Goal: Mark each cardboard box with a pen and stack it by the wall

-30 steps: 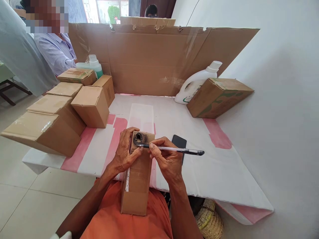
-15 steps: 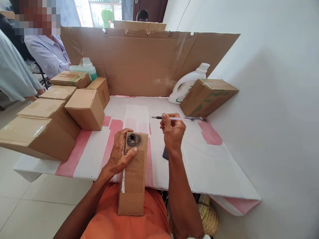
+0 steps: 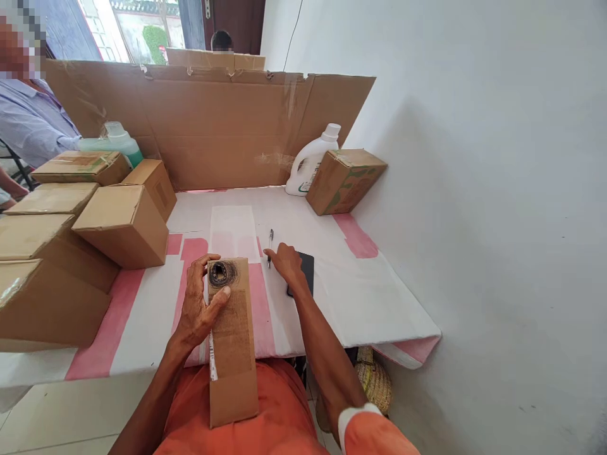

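My left hand (image 3: pixel 198 303) is wrapped round a narrow brown cardboard box (image 3: pixel 232 341), its thumb on the front face. The box stands tilted between my lap and the table edge. Near its top is a small dark hole (image 3: pixel 219 272) ringed with black scribbled lines. Over the table, to the right of the box, my right hand (image 3: pixel 285 260) has its fingers curled, the fingertips on a slim pen (image 3: pixel 270 239). The pen points away from me, close to the cloth. A black phone-like slab (image 3: pixel 307 268) lies partly under my right wrist.
Several cardboard boxes (image 3: pixel 111 212) crowd the table's left side, with a green-liquid jug (image 3: pixel 124 140) behind. A white jug (image 3: pixel 310 161) and another carton (image 3: pixel 348 180) stand back right. A cardboard panel (image 3: pixel 213 133) closes the far edge; a person's sleeve (image 3: pixel 35 120) shows left.
My right hand has come down toward the table, and the pen has swung from sideways to pointing away from me. The view has shifted right. My left hand keeps its hold on the box.
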Available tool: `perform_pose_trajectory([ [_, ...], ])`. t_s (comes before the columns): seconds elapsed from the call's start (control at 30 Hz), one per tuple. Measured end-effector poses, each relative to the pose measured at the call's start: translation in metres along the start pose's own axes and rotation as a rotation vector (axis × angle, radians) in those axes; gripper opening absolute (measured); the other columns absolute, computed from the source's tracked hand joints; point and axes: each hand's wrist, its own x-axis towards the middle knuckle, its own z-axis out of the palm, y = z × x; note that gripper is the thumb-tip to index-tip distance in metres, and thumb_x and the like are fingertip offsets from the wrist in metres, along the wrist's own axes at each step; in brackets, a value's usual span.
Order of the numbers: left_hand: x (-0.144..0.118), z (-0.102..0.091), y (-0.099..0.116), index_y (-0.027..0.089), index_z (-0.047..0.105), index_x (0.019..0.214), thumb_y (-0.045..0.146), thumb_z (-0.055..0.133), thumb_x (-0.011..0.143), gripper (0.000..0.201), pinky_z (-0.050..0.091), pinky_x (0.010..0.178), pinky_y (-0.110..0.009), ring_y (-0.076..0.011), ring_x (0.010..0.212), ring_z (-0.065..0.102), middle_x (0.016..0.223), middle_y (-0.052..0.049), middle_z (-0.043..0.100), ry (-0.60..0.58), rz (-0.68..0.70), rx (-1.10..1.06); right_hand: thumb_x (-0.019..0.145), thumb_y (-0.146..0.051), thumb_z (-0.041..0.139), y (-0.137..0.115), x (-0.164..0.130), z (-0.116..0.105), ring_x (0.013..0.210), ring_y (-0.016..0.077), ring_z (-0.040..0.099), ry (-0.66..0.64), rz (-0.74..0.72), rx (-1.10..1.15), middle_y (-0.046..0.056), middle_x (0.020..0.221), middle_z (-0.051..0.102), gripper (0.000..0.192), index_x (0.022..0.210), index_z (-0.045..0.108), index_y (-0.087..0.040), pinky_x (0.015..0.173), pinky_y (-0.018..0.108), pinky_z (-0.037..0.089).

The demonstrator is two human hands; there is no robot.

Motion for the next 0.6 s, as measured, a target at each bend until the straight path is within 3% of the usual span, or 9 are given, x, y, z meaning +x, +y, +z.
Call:
perform_pose_trajectory([
  [0.07,-0.001,0.000,-0.001,0.027,0.051,0.140,0.043,0.064,0.092,0.053,0.041,0.117,-0.054,-0.0315,0.130,0.052,0.140,-0.010,0.054,0.008,0.003,-0.007,0.105,-0.051,0.057,0.020,-0.024,0.000,0.133,0.0367,0.063,0.085,0.062,-0.018,0.027,0.141,0.065,0.053,0.137,0.060,-0.009,0.100,0.042,0.054],
  [0.17,-0.001,0.001,-0.002,0.027,0.052,0.139,0.043,0.065,0.091,0.052,0.042,0.116,-0.053,-0.0316,0.129,0.053,0.139,-0.010,0.056,0.020,0.020,0.003,0.093,-0.055,0.074,0.055,-0.053,0.005,0.143,0.0472,0.052,0.160,0.209,-0.033,0.036,0.148,0.054,0.074,0.142,0.053,-0.003,0.105,0.052,0.052],
  [0.3,0.001,0.005,0.003,0.027,0.052,0.137,0.042,0.064,0.091,0.050,0.044,0.115,-0.053,-0.0315,0.128,0.053,0.137,-0.010,0.057,0.006,0.043,0.013,0.079,-0.053,0.087,0.080,-0.062,0.015,0.137,0.0479,0.059,0.104,0.265,0.124,0.036,0.140,0.061,0.084,0.137,0.055,-0.001,0.107,0.052,0.051],
  [0.47,0.001,0.006,0.005,0.027,0.052,0.138,0.042,0.063,0.092,0.050,0.040,0.117,-0.056,-0.0322,0.131,0.052,0.139,-0.011,0.056,-0.003,0.046,0.016,0.074,-0.043,0.087,0.081,-0.042,0.020,0.127,0.0433,0.068,0.103,0.237,0.323,0.029,0.128,0.071,0.059,0.118,0.065,-0.010,0.097,0.047,0.057],
  [0.6,0.000,0.005,0.001,0.028,0.050,0.140,0.043,0.063,0.093,0.051,0.041,0.117,-0.057,-0.0329,0.133,0.052,0.143,-0.012,0.054,0.011,0.009,-0.018,0.079,-0.040,0.078,0.090,-0.037,0.022,0.103,0.0380,0.078,0.061,0.172,0.601,0.017,0.097,0.079,0.028,0.092,0.068,-0.017,0.080,0.045,0.063],
])
